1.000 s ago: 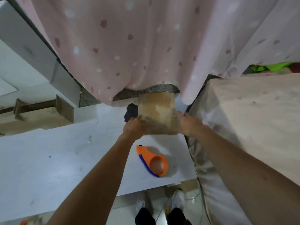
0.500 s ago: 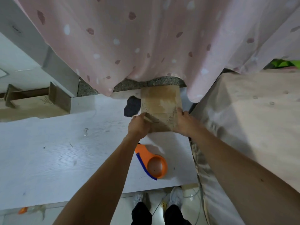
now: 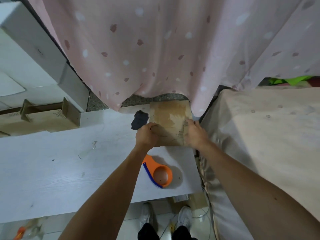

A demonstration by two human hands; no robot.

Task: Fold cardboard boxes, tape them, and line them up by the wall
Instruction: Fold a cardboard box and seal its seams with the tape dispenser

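A cardboard box (image 3: 170, 118) held on the bench (image 3: 69, 161)
The left hand (image 3: 146, 135) gripped its near corner, the right hand (image 3: 194, 134) its right side; a tape dispenser (image 3: 160, 174) lay nearby

This is a room in a home, likely a bedroom. A pink leaf-print curtain (image 3: 155, 49) hangs along the far side. A cloth-covered bed (image 3: 270, 135) fills the right. A white wood-grain table (image 3: 60, 170) stands on a tiled floor (image 3: 199, 227), with cardboard boxes (image 3: 43, 122) far left.

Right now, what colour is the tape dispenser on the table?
Orange with a blue edge: the tape dispenser, clearest in the head view.
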